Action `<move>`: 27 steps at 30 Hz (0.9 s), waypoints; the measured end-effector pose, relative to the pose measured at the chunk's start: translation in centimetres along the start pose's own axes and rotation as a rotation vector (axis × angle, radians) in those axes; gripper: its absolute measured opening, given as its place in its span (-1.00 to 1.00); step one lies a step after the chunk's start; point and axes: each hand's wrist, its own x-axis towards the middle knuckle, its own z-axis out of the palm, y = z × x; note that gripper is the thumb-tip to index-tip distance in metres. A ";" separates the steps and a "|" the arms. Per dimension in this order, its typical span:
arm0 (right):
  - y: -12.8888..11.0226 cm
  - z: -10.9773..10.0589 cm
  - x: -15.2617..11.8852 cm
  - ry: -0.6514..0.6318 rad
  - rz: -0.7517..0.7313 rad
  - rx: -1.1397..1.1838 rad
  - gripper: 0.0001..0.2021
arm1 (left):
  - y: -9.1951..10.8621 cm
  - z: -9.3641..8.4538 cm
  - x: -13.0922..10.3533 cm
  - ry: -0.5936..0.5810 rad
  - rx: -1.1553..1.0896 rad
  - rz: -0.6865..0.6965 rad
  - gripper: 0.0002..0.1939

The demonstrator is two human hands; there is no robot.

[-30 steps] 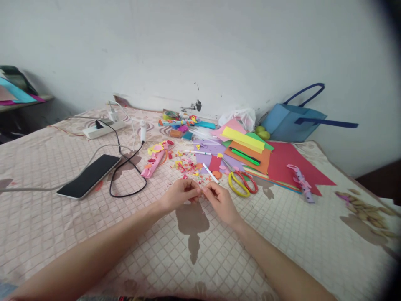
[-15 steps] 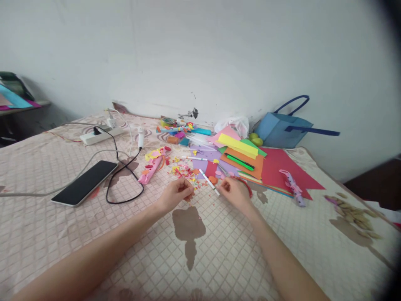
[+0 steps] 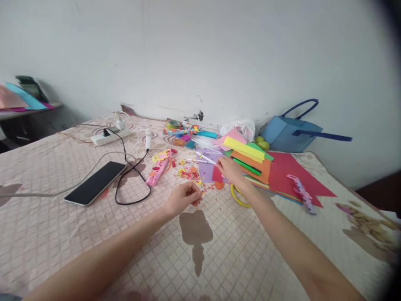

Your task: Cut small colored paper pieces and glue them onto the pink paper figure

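Note:
My right hand [image 3: 229,168] pinches one end of a white pen [image 3: 205,157], held over the purple paper [image 3: 205,172]. Another white pen [image 3: 196,160] lies just beside it. Over the tablecloth, my left hand [image 3: 184,195] is closed with thumb and fingertips together; whatever they may hold is too small to make out. Small red, yellow and orange paper scraps [image 3: 189,172] are scattered beyond the left hand. A yellow loop [image 3: 238,197], perhaps a scissors handle, shows partly under my right forearm. An orange paper piece [image 3: 218,185] lies near the right hand.
To the left are a phone [image 3: 96,183], a black cable [image 3: 133,203] and a power strip [image 3: 111,137]. A decorated pink paper strip [image 3: 158,170] lies nearer the middle. Stacked coloured paper [image 3: 283,171], a green cutter [image 3: 247,166] and a blue bag [image 3: 290,133] occupy the right.
My right hand has moved away from me with the white pen, lifting it off the spot beside the scraps. The yellow loop has come into sight. My left hand stays closed in much the same place.

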 end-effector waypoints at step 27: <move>5.1 -0.8 -10.0 -0.065 0.366 0.021 -0.70 | 0.7 -0.5 0.0 0.079 0.054 0.031 -0.75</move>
